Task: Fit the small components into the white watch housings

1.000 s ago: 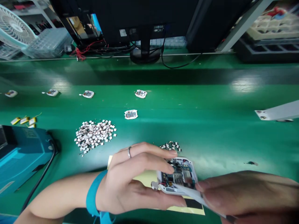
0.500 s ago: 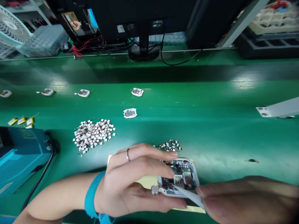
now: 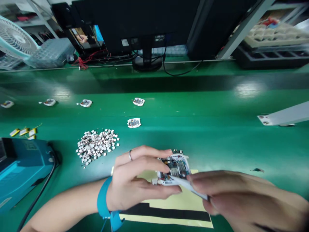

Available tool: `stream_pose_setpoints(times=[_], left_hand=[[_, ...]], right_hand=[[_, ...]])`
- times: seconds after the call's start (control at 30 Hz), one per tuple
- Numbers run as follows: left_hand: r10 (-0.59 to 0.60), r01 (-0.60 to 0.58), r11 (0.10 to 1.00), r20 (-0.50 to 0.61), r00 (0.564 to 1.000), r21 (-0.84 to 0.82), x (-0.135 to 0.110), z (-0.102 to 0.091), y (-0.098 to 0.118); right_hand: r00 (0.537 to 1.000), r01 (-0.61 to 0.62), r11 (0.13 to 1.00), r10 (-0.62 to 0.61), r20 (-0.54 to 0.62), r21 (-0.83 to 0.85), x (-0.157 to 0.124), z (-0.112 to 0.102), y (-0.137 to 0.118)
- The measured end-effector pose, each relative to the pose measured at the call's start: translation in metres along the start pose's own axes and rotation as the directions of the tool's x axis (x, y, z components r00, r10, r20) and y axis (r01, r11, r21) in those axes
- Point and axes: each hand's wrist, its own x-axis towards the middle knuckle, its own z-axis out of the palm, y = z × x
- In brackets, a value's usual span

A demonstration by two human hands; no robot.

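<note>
My left hand, with a ring and a blue wrist strap, grips a small white device housing by its left side. An exposed circuit board faces up inside it, and a small silvery round part sticks out at the lower left corner. Pinched in my right hand is a pale, flat, pointed tool, perhaps tweezers, its tip at the lower edge of the board. The exact contact is too small to tell. Under the hands lies a yellow sheet with a black stripe.
A heap of small whitish parts lies left of centre. Several open housings sit farther back. Yellow batteries and a blue machine are at left. A monitor stand stands behind; a pale metal arm juts in at right.
The housing has moved up and left in view along with both hands, baring more of the yellow sheet. The tool tip stays at the board. The camera view has shifted slightly.
</note>
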Motion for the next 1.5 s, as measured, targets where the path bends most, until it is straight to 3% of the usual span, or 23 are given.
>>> stream_pose_setpoints(times=[0.07,0.2,0.43,0.6,0.8,1.5], left_hand=[[-0.051,0.05,0.998,-0.06,0.997,-0.025,-0.005,0.008,-0.011],[-0.068,0.068,0.998,-0.059,0.996,-0.003,-0.014,0.021,-0.037],[-0.016,0.017,0.999,-0.025,1.0,0.031,-0.021,0.032,-0.062],[-0.004,0.004,1.0,-0.011,1.0,0.03,-0.022,0.032,-0.065],[0.111,-0.111,0.994,0.003,0.994,0.024,-0.02,0.032,-0.067],[0.11,-0.11,0.994,0.014,0.994,-0.002,-0.02,0.031,-0.067]], right_hand=[[0.999,0.007,0.997,-0.005,-0.036,0.073,0.006,0.005,0.009],[0.987,-0.004,0.992,0.025,-0.161,0.129,0.006,0.019,0.037],[0.984,-0.005,0.989,0.032,-0.174,0.15,-0.013,0.034,0.078],[0.99,0.018,0.988,0.004,-0.141,0.156,-0.017,0.034,0.077],[0.987,-0.018,0.976,0.052,-0.149,0.216,-0.019,0.031,0.07],[0.995,-0.029,0.984,0.045,-0.088,0.176,-0.011,0.026,0.066]])
